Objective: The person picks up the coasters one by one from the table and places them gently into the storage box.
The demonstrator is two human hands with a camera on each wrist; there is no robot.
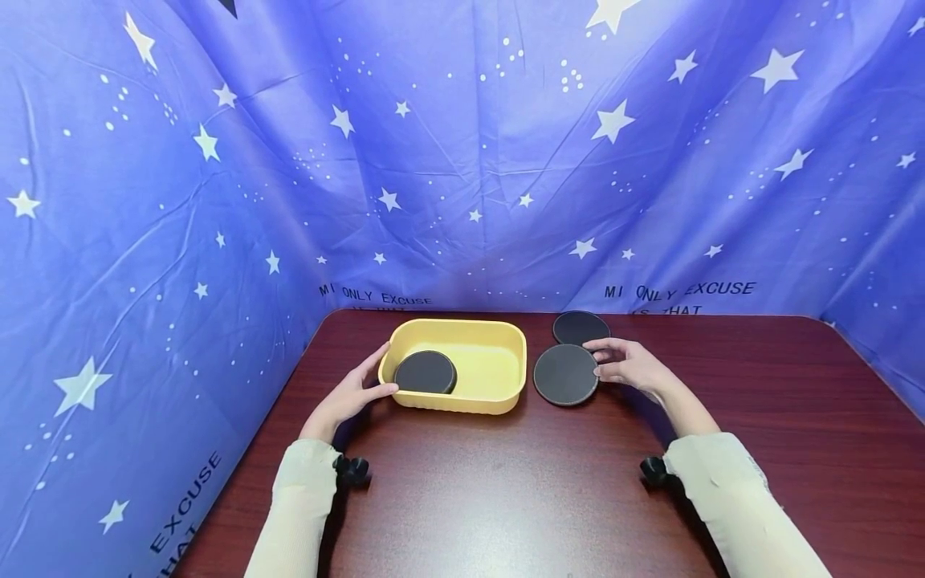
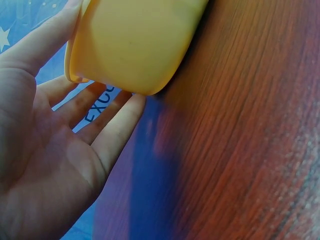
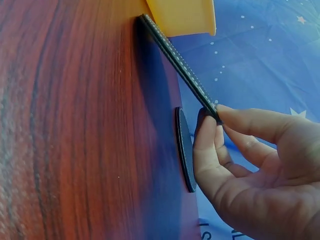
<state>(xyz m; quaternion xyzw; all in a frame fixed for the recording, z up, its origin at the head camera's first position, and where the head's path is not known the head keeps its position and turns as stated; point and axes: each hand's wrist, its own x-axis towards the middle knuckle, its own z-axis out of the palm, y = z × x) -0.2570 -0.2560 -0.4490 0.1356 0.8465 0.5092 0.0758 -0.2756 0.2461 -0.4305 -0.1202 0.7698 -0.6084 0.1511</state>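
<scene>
My left hand holds the left end of a yellow plastic bin, thumb at the near rim and fingers along the outer end wall. Inside the bin, on its left side, lies a black round coaster. To the bin's right, my right hand pinches a second black round coaster by its right edge, between thumb and fingers. The right wrist view has this stitched-edge coaster tilted, its far edge low by the table. Behind it, another black coaster lies flat near the table's back edge.
The dark red wood-grain table reaches back to a blue curtain printed with white stars. More of the same curtain hangs along the left and right sides. A small black device sits at the left wrist, another at the right.
</scene>
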